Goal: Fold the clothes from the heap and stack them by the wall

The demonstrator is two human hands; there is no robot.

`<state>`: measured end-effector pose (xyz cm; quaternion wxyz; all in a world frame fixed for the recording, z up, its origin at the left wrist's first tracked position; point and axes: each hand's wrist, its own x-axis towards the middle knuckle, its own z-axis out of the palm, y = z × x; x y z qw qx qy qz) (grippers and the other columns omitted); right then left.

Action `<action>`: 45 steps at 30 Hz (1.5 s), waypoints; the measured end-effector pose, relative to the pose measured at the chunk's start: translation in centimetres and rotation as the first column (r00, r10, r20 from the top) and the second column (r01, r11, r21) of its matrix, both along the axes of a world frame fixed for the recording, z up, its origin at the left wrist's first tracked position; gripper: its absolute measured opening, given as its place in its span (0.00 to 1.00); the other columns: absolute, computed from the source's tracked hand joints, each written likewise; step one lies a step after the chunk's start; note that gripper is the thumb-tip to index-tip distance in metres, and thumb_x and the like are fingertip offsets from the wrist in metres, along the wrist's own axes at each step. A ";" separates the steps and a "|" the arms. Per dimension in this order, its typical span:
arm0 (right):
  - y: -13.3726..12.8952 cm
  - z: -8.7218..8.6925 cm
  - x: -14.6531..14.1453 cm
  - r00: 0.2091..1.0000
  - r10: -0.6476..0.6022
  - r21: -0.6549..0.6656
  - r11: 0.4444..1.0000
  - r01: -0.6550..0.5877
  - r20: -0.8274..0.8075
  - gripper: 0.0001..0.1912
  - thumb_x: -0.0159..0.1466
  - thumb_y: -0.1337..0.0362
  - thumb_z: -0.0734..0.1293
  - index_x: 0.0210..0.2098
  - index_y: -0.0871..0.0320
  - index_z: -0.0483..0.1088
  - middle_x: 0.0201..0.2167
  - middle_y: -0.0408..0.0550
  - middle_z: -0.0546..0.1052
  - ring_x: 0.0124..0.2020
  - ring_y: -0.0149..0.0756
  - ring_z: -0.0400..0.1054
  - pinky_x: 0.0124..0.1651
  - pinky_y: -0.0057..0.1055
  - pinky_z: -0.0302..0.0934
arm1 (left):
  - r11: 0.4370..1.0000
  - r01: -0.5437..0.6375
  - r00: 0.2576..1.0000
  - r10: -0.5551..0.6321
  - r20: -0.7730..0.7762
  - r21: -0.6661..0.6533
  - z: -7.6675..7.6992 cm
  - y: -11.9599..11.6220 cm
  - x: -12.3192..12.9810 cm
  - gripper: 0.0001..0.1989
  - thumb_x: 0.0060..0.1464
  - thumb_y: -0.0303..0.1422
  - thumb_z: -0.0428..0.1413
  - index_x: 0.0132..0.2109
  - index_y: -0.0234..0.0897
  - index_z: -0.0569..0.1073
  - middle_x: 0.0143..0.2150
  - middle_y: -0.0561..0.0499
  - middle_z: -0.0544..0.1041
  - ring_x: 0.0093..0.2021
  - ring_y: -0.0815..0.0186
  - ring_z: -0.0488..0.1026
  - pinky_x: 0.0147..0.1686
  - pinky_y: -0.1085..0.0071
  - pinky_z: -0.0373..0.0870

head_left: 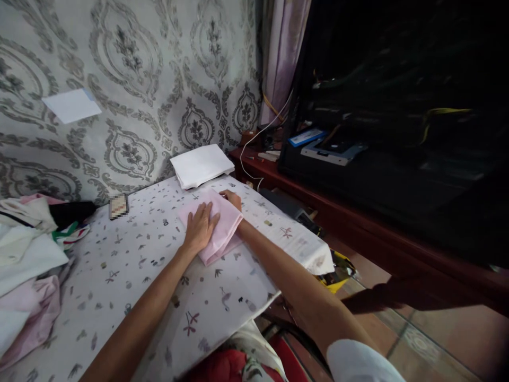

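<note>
A folded pink cloth (222,225) lies on a table covered with a white patterned cloth (147,260). My left hand (201,227) rests flat on top of the pink cloth with its fingers spread. At the cloth's far right edge is my right hand (233,200), its fingers bent and partly hidden behind the fabric, so what they grip is not clear. Beyond the pink cloth, close to the wall, sits a folded white cloth (202,164).
Piled clothes (32,254) lie at the left, near a small blurred box (119,206). A dark red wooden stand (338,212) runs along the right, with a large black screen above it and a white cable (244,151) beside it. Red fabric (226,366) shows below the table's near edge.
</note>
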<state>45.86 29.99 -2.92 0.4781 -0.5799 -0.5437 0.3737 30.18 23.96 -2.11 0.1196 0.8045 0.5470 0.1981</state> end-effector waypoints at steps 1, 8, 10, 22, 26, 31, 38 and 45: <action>-0.1 -0.2 0.5 1.000 -0.012 -0.031 0.999 0.013 0.004 0.11 0.69 0.59 0.66 0.45 0.59 0.75 0.49 0.52 0.77 0.49 0.41 0.71 0.52 0.40 0.67 | 1.000 0.023 0.999 -0.023 -0.041 -0.007 0.1 0.0 0.1 0.30 0.69 0.47 0.40 0.70 0.36 0.57 0.73 0.36 0.57 0.74 0.51 0.50 0.69 0.41 0.43; -0.6 -0.6 4.2 0.997 0.020 -0.219 0.975 -0.037 -0.077 0.26 0.68 0.46 0.61 0.39 0.63 0.78 0.25 0.50 0.77 0.25 0.34 0.68 0.32 0.31 0.63 | 0.990 0.139 0.985 -0.140 -0.099 -0.019 0.7 -2.2 -0.2 0.27 0.68 0.44 0.44 0.67 0.36 0.62 0.72 0.36 0.59 0.74 0.53 0.52 0.70 0.45 0.43; -0.7 -0.4 4.2 0.995 0.064 -0.206 0.975 -0.079 -0.077 0.20 0.61 0.50 0.71 0.42 0.61 0.78 0.24 0.45 0.75 0.24 0.32 0.66 0.30 0.29 0.61 | 0.979 0.203 0.973 -0.198 -0.120 0.034 0.7 -3.9 -0.2 0.29 0.66 0.47 0.48 0.67 0.37 0.62 0.72 0.36 0.60 0.73 0.51 0.53 0.70 0.45 0.44; 0.1 -1.0 3.1 0.994 0.098 -0.034 0.995 -0.096 0.050 0.19 0.51 0.74 0.68 0.40 0.57 0.82 0.32 0.42 0.78 0.33 0.32 0.68 0.44 0.30 0.64 | 0.974 0.147 0.934 -0.080 -0.348 0.171 1.1 -7.6 0.4 0.29 0.55 0.19 0.46 0.63 0.36 0.66 0.64 0.37 0.71 0.68 0.47 0.62 0.65 0.41 0.57; -0.7 -1.3 3.4 0.990 0.106 -0.002 0.994 -0.106 0.091 0.16 0.51 0.74 0.67 0.35 0.56 0.82 0.36 0.44 0.81 0.38 0.36 0.72 0.48 0.32 0.65 | 0.943 0.241 0.887 -0.118 -0.446 0.231 0.1 -8.0 -0.4 0.28 0.59 0.19 0.42 0.64 0.35 0.67 0.65 0.37 0.70 0.69 0.47 0.61 0.67 0.40 0.52; -0.4 -1.2 3.6 0.978 0.116 0.020 0.992 -0.122 0.173 0.17 0.55 0.72 0.65 0.39 0.56 0.82 0.35 0.44 0.81 0.36 0.35 0.72 0.44 0.31 0.65 | 0.903 0.397 0.838 -0.284 -0.466 0.164 -1.4 -7.9 -1.8 0.32 0.59 0.20 0.41 0.70 0.32 0.58 0.70 0.34 0.62 0.72 0.51 0.56 0.69 0.45 0.52; 3.8 0.2 1.5 0.934 0.103 0.000 0.994 -0.110 0.342 0.12 0.57 0.66 0.68 0.39 0.55 0.82 0.31 0.43 0.79 0.34 0.36 0.71 0.44 0.32 0.65 | 0.843 0.531 0.796 -0.461 -0.393 0.086 -0.9 -7.8 -2.9 0.33 0.58 0.20 0.43 0.70 0.33 0.58 0.72 0.39 0.61 0.74 0.57 0.51 0.71 0.51 0.49; 3.3 -0.2 0.6 0.848 0.045 0.023 0.997 -0.068 0.527 0.19 0.62 0.73 0.61 0.45 0.52 0.79 0.44 0.50 0.79 0.48 0.44 0.70 0.53 0.39 0.62 | 0.843 0.526 0.847 -0.531 -0.017 -0.115 1.3 -7.8 -4.0 0.24 0.66 0.36 0.48 0.67 0.38 0.66 0.70 0.43 0.65 0.70 0.58 0.60 0.69 0.55 0.57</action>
